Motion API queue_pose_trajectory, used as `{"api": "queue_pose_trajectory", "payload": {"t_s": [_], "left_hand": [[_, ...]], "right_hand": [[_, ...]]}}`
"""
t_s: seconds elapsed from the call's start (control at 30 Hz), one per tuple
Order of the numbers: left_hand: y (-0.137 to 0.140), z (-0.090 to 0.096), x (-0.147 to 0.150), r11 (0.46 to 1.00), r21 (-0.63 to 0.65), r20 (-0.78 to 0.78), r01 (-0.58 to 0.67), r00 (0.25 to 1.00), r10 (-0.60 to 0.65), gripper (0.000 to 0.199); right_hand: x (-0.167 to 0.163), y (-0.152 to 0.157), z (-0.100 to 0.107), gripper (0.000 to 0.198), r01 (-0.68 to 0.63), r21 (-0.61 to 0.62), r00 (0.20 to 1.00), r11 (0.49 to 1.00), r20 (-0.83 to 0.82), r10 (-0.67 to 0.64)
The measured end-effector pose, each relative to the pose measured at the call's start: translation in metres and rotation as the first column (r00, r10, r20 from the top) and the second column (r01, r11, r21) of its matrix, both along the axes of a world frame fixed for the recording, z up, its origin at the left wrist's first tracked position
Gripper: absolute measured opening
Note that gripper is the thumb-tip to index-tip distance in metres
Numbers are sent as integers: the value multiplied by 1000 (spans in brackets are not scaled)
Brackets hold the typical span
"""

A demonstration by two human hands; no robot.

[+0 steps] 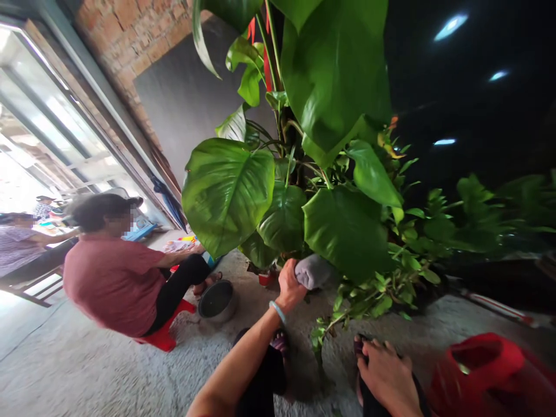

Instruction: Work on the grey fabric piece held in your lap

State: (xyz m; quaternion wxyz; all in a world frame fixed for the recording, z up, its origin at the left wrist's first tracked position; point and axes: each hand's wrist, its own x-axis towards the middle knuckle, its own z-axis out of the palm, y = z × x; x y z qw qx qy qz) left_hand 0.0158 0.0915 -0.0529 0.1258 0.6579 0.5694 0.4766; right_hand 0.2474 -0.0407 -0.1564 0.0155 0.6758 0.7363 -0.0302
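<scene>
A: Left hand (290, 286), what is recorded?
B: Fingers closed around a grey cloth (311, 271), bunched; a pale bracelet (278, 311) circles the wrist.
A: Position of the cloth?
B: At the lower edge of a broad green leaf (347, 231), low on the potted plant's front. Its far end goes into shadow beneath the leaf; contact between the two cannot be told.
A: Right hand (386, 370)?
B: Palm down over the dark-clad right leg, fingers slightly spread.
A: Near the left hand?
B: A second large leaf (228, 194), glossy, hangs above and to the left. A small red pot (266, 279) shows just beside the hand, partly hidden. A round grey basin (217, 301) stands on the concrete floor (108, 370), to the left.
A: Further out?
B: A person in a pink shirt (115, 284) sits on a red stool (169, 333) beyond the basin. A red bag (460, 379), blurred, is to the right of the right hand.
</scene>
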Motion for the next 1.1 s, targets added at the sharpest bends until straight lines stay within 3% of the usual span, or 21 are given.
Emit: {"api": "queue_pose_trajectory", "payload": {"t_s": [0.13, 0.2, 0.27, 0.37, 0.5, 0.6, 0.67, 0.73, 0.8, 0.9, 1.0, 1.1], "left_hand": [[46, 37, 29, 988, 112, 133, -102, 987, 87, 33], [72, 45, 48, 991, 57, 52, -118, 992, 115, 29], [84, 41, 63, 995, -46, -93, -88, 992, 84, 28], [70, 17, 65, 987, -161, -217, -22, 976, -14, 38], [13, -9, 36, 997, -72, -186, 11, 982, -24, 45], [-10, 3, 13, 993, 116, -81, 5, 997, 4, 40], [-2, 22, 3, 976, 216, -24, -40, 999, 46, 38], [16, 38, -5, 962, 230, 23, -144, 990, 142, 35], [29, 38, -12, 963, 138, 30, -232, 973, 230, 33], [14, 6, -30, 972, -72, 6, -222, 975, 223, 39], [-34, -45, -58, 970, -218, 42, -111, 992, 122, 37], [-70, -70, -85, 978, -205, 151, -47, 985, 80, 25]], "right_hand": [[-5, -1, 0, 36, -24, 54, 999, 998, 25, 22], [-7, -2, 1, 35, -18, 64, 1000, 998, 22, 16], [-7, -1, 2, 35, -5, 61, 1000, 998, 19, 4], [-4, -2, 3, 36, 7, 42, 1000, 999, 24, -8], [1, -3, 5, 37, 29, -1, 999, 1000, 35, -29], [1, -2, 9, 37, 15, -16, 999, 1000, 44, -14], [-2, -2, 12, 36, -11, -13, 999, 1000, 40, 11], [-6, -1, 15, 35, -22, -12, 999, 1000, 26, 22], [-10, -1, 18, 34, -15, -13, 1000, 1000, 8, 15], [-11, -1, 20, 34, 30, -7, 999, 1000, -23, -30], [-7, 0, 20, 35, 103, -49, 992, 993, -69, -107], [-2, 2, 19, 35, 126, -103, 987, 987, -83, -135]]}}
